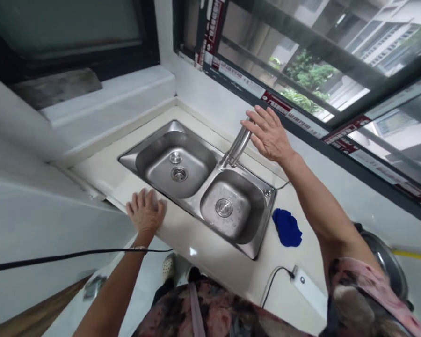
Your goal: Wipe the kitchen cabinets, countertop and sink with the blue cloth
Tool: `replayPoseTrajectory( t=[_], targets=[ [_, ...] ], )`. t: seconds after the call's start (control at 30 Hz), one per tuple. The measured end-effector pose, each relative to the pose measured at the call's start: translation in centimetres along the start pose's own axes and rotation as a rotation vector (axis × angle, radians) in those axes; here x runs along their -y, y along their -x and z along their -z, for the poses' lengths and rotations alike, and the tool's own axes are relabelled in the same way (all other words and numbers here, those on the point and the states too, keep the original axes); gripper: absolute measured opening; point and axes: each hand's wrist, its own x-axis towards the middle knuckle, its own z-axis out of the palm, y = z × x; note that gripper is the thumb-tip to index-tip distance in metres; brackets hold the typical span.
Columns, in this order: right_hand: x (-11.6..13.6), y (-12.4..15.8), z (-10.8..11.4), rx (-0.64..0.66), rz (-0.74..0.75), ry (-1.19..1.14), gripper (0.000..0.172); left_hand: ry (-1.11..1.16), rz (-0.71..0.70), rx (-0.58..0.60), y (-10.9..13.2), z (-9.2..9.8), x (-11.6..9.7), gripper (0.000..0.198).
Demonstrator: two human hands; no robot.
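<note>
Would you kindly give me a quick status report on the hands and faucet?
Right hand open at top of faucet. Left hand on edge of counter. Blue cloth beside sink, apart from both hands.

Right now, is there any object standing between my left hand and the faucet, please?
Nothing visible stands in the path. From the left hand at the counter's edge, it crosses the sink's rim and the open left basin to the faucet. Only the faucet's upper end is partly covered, by the right hand.
</note>
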Motion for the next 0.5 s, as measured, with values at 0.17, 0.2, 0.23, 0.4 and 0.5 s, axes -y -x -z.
replayPoseTrajectory(
  t=[0.17, 0.2, 0.23, 0.4, 0.5],
  targets=[
    [1.9, -6.9, -5.5, -0.087, -0.054, 0.119, 0.064, 0.006, 0.007, 0.007, 0.0, 0.4, 0.0, 0.060],
    [2.1, -8.4, -6.8, -0.128, -0.083, 0.141, 0.064, 0.005, 0.006, 0.007, 0.1, 0.5, 0.0, 0.060],
    [2.1, -9.7, -8.0, -0.172, -0.110, 0.148, 0.065, 0.004, 0.003, 0.005, 0.2, 0.5, 0.0, 0.059],
    [-1.6, -13.8, -12.0, -0.323, -0.173, 0.097, 0.068, -0.013, -0.006, -0.018, 0.7, 0.5, 0.2, 0.060],
    [-2.7, -15.3, -12.1, -0.340, -0.209, 0.096, 0.063, -0.024, 0.002, -0.006, 0.5, 0.5, 0.2, 0.059]
  ],
)
